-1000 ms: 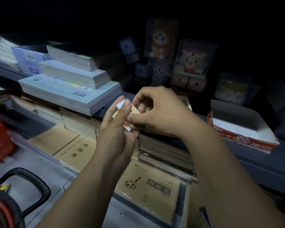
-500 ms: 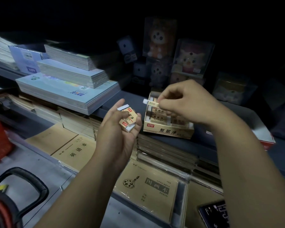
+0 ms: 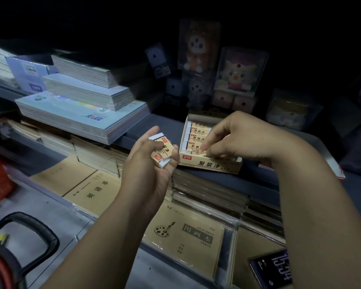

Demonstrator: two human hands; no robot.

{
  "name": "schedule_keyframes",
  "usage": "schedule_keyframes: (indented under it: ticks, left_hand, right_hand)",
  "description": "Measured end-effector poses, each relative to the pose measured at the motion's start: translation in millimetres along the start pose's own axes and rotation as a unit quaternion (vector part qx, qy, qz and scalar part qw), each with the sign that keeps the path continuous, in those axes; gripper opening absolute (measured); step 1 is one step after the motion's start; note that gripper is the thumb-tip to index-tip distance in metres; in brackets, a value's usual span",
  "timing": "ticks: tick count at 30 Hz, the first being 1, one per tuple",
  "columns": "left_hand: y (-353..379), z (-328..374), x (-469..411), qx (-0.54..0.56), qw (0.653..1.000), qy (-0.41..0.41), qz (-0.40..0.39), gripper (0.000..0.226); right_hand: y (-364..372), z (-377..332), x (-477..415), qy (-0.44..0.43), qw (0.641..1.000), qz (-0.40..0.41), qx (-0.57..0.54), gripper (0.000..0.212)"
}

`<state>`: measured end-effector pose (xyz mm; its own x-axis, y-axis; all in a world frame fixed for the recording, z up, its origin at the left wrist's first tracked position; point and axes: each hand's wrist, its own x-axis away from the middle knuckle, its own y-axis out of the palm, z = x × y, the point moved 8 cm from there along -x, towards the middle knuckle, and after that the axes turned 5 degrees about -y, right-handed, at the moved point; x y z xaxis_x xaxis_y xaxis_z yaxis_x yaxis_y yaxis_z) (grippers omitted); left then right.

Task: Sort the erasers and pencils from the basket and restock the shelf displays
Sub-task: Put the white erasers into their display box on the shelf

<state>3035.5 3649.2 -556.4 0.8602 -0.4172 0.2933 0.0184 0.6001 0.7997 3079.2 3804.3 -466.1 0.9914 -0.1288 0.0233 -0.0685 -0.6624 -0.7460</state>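
- The right hand [image 3: 244, 140] had dropped into the display box [image 3: 211, 164] on the shelf [image 3: 158, 130], which sat at about 2 o'clock from the left hand [image 3: 152, 170]
- Its fingers [image 3: 204, 146] were curled close together, with their tips on the row nearest the person; whether they pinched an eraser there or only pressed it flat could not be told (the knuckles hid the gap)
- The boxed erasers [image 3: 198, 135] lay in neat rows toward 12 o'clock of those fingertips, labels up
- The left hand waited just beside the box's 9 o'clock corner, palm up, with its thumb clamped over a small stack of loose erasers [image 3: 164, 150] against the curled fingers
- Judged from this, one more eraser was going into the display and a couple were left to place, so the eraser restock looked under way and not finished; no pencils showed
- Half a second before, the right hand had held a single eraser pinched in the air above the box; a second before, both hands had met at the left palm, the right picking from the stack
- The basket [image 3: 29, 230] handle stayed at 8 o'clock of the view, a phone [image 3: 273, 270] at 5 o'clock, and brown notebooks [image 3: 183, 240] lay below the hands at 6 o'clock
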Motion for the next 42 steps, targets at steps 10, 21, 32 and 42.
schedule_keyframes:
  ticks: [10,21,32,42]
  left_hand:
    - [-2,-2,-1,-0.001,1.0,-0.002,-0.004,0.035]
    - [-2,-1,0,-0.002,1.0,-0.004,-0.009,0.033]
    - [-5,4,1,-0.04,0.999,0.027,0.001,0.034]
    - [0,17,5,-0.093,0.992,0.086,-0.025,0.041]
  right_hand:
    - [6,0,-3,0.006,1.0,-0.004,0.022,0.013]
    - [8,-4,-2,0.024,0.998,-0.022,0.062,0.035]
    - [12,-13,-9,-0.025,0.997,0.018,0.067,0.034]
    - [33,-39,-18,-0.123,0.989,0.087,-0.008,0.024]
